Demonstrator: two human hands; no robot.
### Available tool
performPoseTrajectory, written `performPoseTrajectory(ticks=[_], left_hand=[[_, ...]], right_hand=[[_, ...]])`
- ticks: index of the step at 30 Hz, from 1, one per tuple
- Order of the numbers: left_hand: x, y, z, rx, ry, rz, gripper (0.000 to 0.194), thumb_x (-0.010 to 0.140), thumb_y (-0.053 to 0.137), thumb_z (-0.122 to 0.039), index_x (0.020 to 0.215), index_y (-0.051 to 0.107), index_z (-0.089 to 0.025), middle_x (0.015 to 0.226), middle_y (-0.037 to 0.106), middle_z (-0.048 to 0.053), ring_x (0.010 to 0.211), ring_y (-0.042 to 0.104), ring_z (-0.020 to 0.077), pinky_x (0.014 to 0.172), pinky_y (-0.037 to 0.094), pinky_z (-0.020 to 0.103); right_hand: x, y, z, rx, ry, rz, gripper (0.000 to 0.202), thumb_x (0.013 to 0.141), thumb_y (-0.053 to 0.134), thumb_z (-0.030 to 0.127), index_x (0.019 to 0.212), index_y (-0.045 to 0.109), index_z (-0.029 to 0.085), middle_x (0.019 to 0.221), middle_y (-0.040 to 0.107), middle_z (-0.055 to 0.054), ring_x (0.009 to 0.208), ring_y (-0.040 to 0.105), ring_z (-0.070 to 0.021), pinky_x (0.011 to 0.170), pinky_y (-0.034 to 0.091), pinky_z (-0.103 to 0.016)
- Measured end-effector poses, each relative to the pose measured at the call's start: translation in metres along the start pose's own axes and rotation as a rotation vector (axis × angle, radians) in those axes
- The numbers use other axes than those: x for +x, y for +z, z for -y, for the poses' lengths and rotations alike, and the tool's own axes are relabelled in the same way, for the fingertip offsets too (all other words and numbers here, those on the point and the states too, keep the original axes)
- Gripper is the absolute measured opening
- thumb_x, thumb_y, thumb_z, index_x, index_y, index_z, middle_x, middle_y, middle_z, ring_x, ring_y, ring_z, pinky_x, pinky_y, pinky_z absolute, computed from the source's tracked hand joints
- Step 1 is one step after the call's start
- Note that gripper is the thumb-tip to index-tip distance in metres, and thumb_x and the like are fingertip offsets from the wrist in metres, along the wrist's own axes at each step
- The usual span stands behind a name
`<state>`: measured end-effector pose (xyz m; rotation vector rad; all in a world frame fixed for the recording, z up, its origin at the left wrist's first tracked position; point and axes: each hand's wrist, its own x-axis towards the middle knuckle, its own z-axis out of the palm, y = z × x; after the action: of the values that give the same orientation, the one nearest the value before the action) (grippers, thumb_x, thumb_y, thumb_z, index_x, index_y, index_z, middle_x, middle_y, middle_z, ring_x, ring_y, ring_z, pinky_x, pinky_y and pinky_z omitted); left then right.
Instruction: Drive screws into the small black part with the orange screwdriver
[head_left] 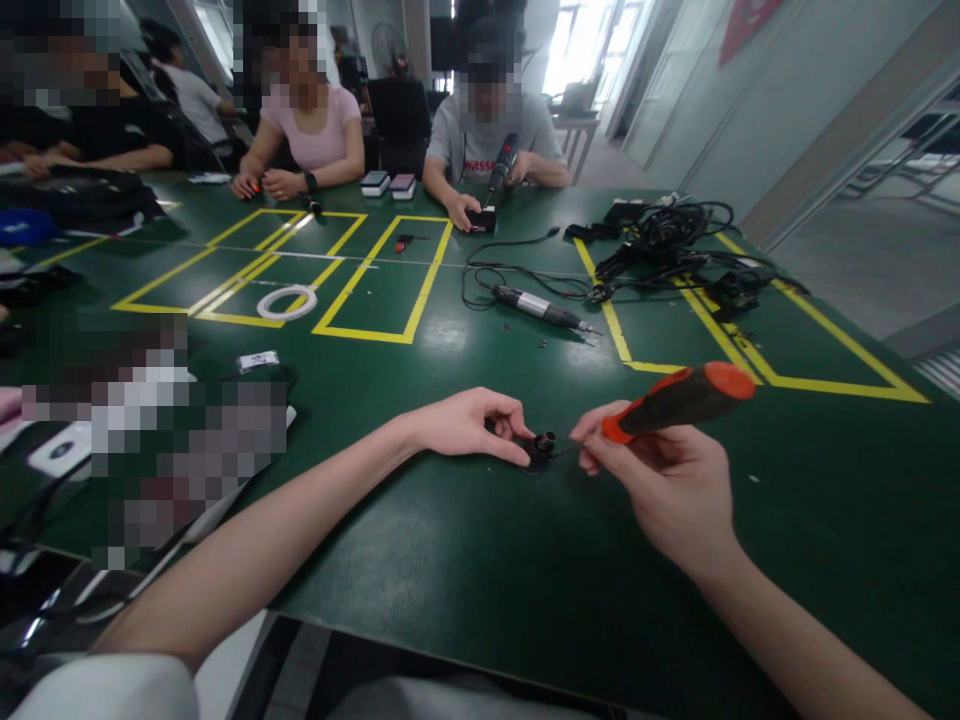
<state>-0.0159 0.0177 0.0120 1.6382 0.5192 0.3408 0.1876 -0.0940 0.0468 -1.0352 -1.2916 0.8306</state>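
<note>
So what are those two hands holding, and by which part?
The right hand grips a screwdriver by its handle's shaft end; the left hand holds a small dark part by its side.

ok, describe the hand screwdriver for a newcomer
On the near side of the green table, find the wearer's right hand. It grips the screwdriver: thick dark handle with an orange butt, unlike the black-and-silver power tool beyond.

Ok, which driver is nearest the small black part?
The orange-handled screwdriver in the right hand, shaft toward the part; the silver-banded driver and co-worker's tool are farther off.
</note>
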Motion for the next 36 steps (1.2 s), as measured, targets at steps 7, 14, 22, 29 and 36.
performPoseTrajectory(ticks=[7,14,22,29,36], left_hand=[[-0.0017,0.0041,-0.0023,0.061,0.042,-0.047,0.03,0.07,0.088,-0.026,0.094,0.075,-0.014,0.089,0.073,0.002,0.08,0.061,0.012,0.076,0.046,0.027],[-0.0003,0.0048,-0.0008,0.021,0.003,-0.052,0.033,0.068,0.092,-0.033,0.09,0.075,-0.013,0.081,0.071,0.0,0.073,0.06,0.011,0.072,0.047,0.026],[0.0003,0.001,0.0026,-0.032,-0.008,-0.03,0.031,0.07,0.092,-0.032,0.09,0.077,-0.013,0.082,0.072,0.001,0.074,0.06,0.0107,0.073,0.048,0.025],[0.0001,0.0027,-0.0011,0.006,0.039,-0.031,0.025,0.076,0.086,-0.02,0.1,0.079,-0.015,0.087,0.076,0.002,0.077,0.064,0.0102,0.078,0.05,0.025],[0.0,0.0051,-0.0011,-0.018,0.009,-0.063,0.028,0.071,0.091,-0.024,0.095,0.08,-0.014,0.083,0.075,0.001,0.074,0.063,0.0104,0.075,0.05,0.025]], right_hand=[[0.0002,-0.0027,0.0002,-0.002,-0.012,0.079,0.006,0.086,0.077,0.016,0.082,0.077,0.02,0.07,0.074,-0.001,0.052,0.067,-0.0107,0.051,0.059,-0.019],[0.0,0.0,0.0006,0.107,-0.006,0.083,0.008,0.086,0.082,0.023,0.09,0.075,0.021,0.075,0.076,-0.001,0.053,0.069,-0.0111,0.052,0.061,-0.02],[0.0003,-0.0019,-0.0004,0.037,-0.011,0.071,0.004,0.086,0.081,0.02,0.084,0.077,0.02,0.079,0.074,-0.001,0.054,0.067,-0.0093,0.053,0.06,-0.019],[0.0021,0.0014,0.0,0.097,-0.01,0.08,0.009,0.09,0.078,0.028,0.097,0.075,0.022,0.078,0.075,0.0,0.055,0.068,-0.0108,0.053,0.061,-0.021],[0.0019,-0.0012,0.0004,-0.003,0.019,0.029,0.014,0.081,0.085,0.023,0.079,0.072,0.02,0.077,0.075,-0.003,0.053,0.066,-0.0125,0.05,0.061,-0.024]])
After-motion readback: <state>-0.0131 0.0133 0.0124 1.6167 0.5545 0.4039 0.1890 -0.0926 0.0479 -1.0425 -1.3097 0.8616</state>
